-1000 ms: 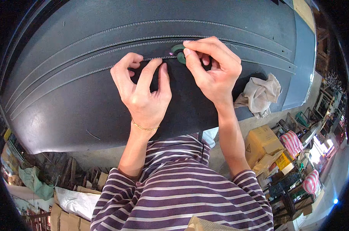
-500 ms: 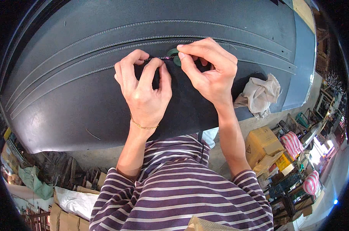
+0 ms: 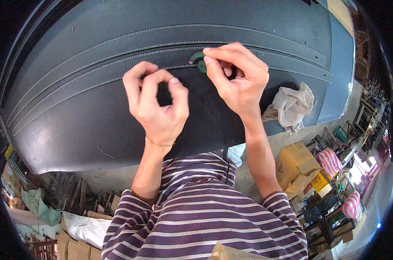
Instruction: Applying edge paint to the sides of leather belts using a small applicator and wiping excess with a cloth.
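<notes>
Two long black leather straps [image 3: 118,40] with white double stitching along their edges lie across the dark tabletop. My right hand [image 3: 240,78] holds a small dark green curved tool [image 3: 198,61] between thumb and forefinger, over the nearer strap. A small pinkish spot shows at the tool's left side; its exact kind is not clear. My left hand [image 3: 155,97] is raised left of the tool, apart from it, with thumb and forefinger pressed together in a ring. Anything fine between those fingertips is too small to make out.
A crumpled beige cloth [image 3: 292,104] lies right of my right hand. A loose thread [image 3: 104,152] rests near the table's front left. Below the table edge are a cardboard box [image 3: 296,167], pink-striped bundles [image 3: 328,161] and a green sack [image 3: 38,206].
My left hand has drawn back left and toward me, away from the strap and the green tool. My right hand and the tool have barely shifted.
</notes>
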A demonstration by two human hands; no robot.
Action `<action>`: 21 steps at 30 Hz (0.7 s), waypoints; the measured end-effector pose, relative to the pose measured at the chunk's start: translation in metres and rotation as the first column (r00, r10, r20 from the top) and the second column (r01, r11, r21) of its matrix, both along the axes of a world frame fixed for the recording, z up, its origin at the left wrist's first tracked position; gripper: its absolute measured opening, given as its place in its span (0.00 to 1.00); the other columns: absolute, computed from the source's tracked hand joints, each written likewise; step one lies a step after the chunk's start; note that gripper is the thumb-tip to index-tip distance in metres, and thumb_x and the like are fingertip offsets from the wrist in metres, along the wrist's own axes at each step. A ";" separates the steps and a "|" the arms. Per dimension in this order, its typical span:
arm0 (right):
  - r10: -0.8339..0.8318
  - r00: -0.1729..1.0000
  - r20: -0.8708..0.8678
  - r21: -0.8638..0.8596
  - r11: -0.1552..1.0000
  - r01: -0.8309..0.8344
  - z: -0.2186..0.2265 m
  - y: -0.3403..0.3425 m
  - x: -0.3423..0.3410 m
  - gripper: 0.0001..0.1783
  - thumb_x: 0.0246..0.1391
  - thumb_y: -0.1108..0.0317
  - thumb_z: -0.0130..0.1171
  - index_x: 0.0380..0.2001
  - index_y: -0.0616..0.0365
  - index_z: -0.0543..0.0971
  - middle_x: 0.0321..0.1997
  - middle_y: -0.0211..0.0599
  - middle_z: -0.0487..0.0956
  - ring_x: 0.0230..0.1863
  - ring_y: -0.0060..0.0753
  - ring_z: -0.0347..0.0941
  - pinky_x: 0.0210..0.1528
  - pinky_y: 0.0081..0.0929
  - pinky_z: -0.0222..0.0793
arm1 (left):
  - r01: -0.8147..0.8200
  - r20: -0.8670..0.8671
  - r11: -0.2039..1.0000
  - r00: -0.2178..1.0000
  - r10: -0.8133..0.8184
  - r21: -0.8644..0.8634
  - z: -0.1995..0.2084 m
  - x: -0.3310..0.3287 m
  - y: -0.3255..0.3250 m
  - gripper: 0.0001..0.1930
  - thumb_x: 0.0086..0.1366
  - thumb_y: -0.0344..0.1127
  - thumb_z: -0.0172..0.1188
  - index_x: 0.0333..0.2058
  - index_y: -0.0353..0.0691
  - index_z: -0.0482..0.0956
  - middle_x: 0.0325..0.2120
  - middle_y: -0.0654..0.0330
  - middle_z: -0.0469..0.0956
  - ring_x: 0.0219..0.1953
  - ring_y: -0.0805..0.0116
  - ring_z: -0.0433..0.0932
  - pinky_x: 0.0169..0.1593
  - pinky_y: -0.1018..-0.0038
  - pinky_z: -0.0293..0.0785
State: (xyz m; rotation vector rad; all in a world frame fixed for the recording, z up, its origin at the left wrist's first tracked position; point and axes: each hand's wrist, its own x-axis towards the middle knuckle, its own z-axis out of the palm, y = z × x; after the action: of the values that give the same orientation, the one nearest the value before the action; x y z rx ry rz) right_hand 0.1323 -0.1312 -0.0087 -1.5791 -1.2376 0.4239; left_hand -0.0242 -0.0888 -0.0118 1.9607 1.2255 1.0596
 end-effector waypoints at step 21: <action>-0.384 0.594 -0.707 0.254 0.645 0.720 0.068 -0.202 0.134 0.15 0.66 0.73 0.54 0.53 0.69 0.74 0.42 0.38 0.80 0.34 0.23 0.73 0.34 0.21 0.66 | 0.877 -0.302 0.420 0.476 -0.826 0.231 -0.018 0.168 -0.121 0.20 0.55 0.46 0.67 0.48 0.53 0.81 0.63 0.57 0.68 0.68 0.54 0.61 0.68 0.55 0.57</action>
State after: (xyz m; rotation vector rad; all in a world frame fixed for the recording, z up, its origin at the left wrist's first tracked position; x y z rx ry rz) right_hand 0.2666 -0.3328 0.0595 -1.1277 -0.2344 0.1050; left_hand 0.1442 -0.2100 -0.0299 2.4986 -0.1017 0.5777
